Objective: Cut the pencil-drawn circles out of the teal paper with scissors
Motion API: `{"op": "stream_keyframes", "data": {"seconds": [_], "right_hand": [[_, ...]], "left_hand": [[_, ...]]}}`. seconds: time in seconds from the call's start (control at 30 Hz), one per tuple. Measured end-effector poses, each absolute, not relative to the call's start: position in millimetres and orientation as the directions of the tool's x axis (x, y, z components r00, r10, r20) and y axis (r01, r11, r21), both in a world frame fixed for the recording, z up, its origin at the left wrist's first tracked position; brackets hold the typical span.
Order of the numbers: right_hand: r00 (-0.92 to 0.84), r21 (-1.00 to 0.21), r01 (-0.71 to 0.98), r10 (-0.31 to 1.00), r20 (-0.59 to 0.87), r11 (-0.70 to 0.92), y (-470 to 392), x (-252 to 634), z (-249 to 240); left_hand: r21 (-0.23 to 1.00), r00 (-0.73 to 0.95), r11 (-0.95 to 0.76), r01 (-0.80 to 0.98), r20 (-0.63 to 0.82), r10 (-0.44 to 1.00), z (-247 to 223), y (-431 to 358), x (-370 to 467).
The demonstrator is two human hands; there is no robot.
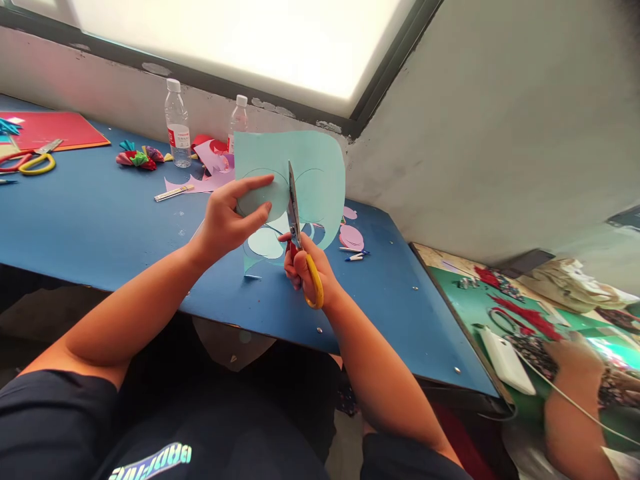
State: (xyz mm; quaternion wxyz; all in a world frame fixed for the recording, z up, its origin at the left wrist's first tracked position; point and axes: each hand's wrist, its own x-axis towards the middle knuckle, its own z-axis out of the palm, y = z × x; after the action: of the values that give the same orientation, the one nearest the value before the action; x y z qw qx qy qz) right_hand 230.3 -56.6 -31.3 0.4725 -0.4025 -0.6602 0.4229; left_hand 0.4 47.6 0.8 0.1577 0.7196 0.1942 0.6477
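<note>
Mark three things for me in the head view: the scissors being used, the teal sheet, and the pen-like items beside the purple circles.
Scissors in use (314, 283): head view, yellow handle loop.
Teal sheet (325, 150): head view, upper right area.
Pen-like items (355, 257): head view, white part of the lower one.

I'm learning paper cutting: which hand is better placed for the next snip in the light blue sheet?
Probably the right hand: it holds the scissors, whose blades are at the sheet, beside a drawn circle. The left hand holds that sheet, so it seems better placed to steady it.

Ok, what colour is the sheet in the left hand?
The sheet is pale blue-green; the head view shows it best.
</note>
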Motion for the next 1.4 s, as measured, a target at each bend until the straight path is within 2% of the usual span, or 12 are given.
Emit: {"op": "stream_keyframes", "data": {"seconds": [0.6, 0.93, 1.4], "right_hand": [[-0.245, -0.946, 0.166, 0.941, 0.234, 0.278, -54.4, 231.6, -31.2], [-0.254, -0.935, 0.196, 0.936, 0.243, 0.295, -54.8, 232.7, -29.8], [-0.274, -0.936, 0.186, 0.931, 0.243, 0.299, -53.3, 235.6, -31.3]], "left_hand": [[0.573, 0.051, -0.815, 0.088, 0.814, 0.578, 4.9, 43.2, 1.4], [0.538, 0.04, -0.838, 0.093, 0.839, 0.543, 2.7, 47.3, 0.3], [0.571, 0.077, -0.813, 0.116, 0.811, 0.58, 9.2, 44.8, -0.1]]}}
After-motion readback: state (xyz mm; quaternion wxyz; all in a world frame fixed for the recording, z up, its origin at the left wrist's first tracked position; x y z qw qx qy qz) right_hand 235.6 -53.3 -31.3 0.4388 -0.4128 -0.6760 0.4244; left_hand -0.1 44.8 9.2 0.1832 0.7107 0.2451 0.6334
